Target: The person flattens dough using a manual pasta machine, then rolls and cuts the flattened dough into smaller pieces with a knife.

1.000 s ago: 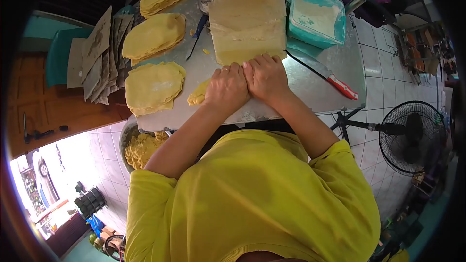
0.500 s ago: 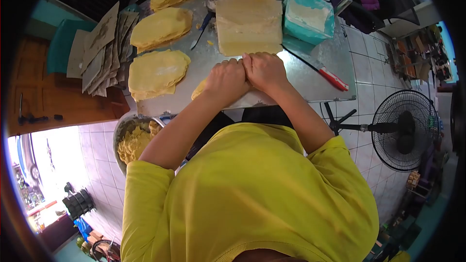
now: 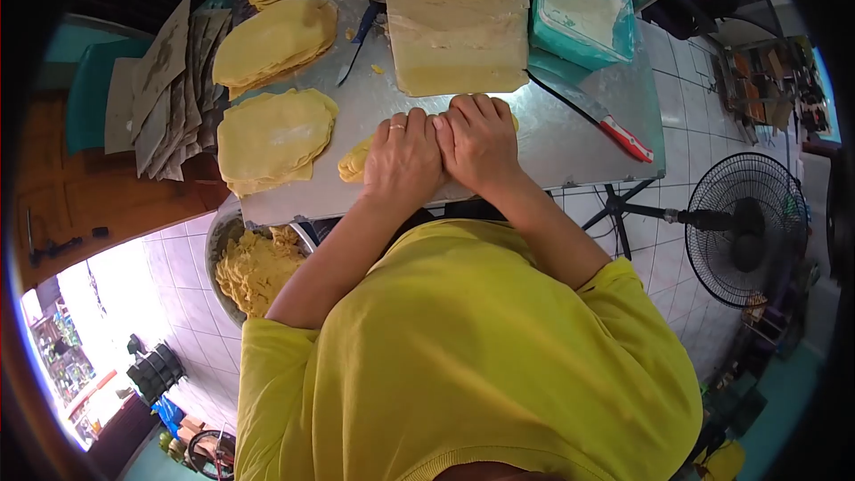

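Note:
My left hand and my right hand lie side by side on a roll of yellow dough at the table's near edge, thumbs close together. The fingers of both curl over the dough, and most of it is hidden beneath them; its left end sticks out past my left hand. A ring shows on a finger of my left hand. Just beyond my hands lies a wide pale dough sheet. Stacks of flat yellow dough sheets sit on the left part of the table.
A teal container of white powder stands at the table's back right, with a red-handled knife in front. A blue-handled tool lies left of the pale sheet. Below the left edge is a bowl of dough. A black fan stands right.
The view has shifted, and the table appears larger. My hands have flattened over the dough, their knuckles now turned more forward, and more of the roll's left end shows.

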`<state>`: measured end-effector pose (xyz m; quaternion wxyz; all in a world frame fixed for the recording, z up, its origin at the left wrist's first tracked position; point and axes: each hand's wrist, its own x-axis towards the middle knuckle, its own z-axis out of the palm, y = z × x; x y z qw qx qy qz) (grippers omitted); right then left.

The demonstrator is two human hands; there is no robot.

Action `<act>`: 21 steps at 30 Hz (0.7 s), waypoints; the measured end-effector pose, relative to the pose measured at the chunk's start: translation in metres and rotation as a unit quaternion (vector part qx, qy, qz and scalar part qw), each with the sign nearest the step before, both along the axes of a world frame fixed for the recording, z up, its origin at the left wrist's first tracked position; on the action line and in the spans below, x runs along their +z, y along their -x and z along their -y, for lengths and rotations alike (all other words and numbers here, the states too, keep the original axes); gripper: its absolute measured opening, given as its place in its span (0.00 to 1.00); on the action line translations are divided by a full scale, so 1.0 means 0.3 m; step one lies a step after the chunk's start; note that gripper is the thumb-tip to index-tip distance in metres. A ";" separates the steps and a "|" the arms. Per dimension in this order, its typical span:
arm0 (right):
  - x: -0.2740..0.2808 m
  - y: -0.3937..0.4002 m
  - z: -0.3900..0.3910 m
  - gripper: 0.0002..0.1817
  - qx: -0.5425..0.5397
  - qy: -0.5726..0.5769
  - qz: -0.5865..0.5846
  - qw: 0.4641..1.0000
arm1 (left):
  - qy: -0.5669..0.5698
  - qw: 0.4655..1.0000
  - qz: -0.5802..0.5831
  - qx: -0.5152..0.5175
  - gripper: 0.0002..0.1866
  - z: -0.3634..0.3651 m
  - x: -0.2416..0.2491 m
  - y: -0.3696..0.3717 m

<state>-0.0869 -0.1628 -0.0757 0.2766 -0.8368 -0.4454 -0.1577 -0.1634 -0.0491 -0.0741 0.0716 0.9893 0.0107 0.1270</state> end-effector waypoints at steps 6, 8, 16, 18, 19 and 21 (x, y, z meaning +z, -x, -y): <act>0.004 -0.117 -0.086 0.17 -0.004 0.023 -0.005 1.000 | 0.070 0.997 0.032 0.020 0.08 -0.071 -0.013 -0.097; 0.001 -0.133 -0.102 0.19 -0.009 0.023 -0.018 1.000 | 0.074 0.996 0.026 0.030 0.08 -0.080 -0.006 -0.110; -0.022 -0.123 -0.103 0.22 -0.033 0.017 -0.005 0.999 | 0.074 0.994 0.031 0.068 0.10 -0.072 0.008 -0.104; -0.015 -0.111 -0.099 0.21 -0.032 -0.012 0.018 0.999 | 0.071 0.996 0.032 0.041 0.11 -0.073 0.017 -0.099; -0.010 -0.100 -0.088 0.21 -0.029 -0.020 0.028 0.999 | 0.065 0.996 0.042 0.042 0.11 -0.069 0.022 -0.087; 0.020 -0.066 -0.060 0.20 -0.023 0.005 0.038 0.999 | 0.097 0.995 0.009 0.022 0.12 -0.049 0.048 -0.047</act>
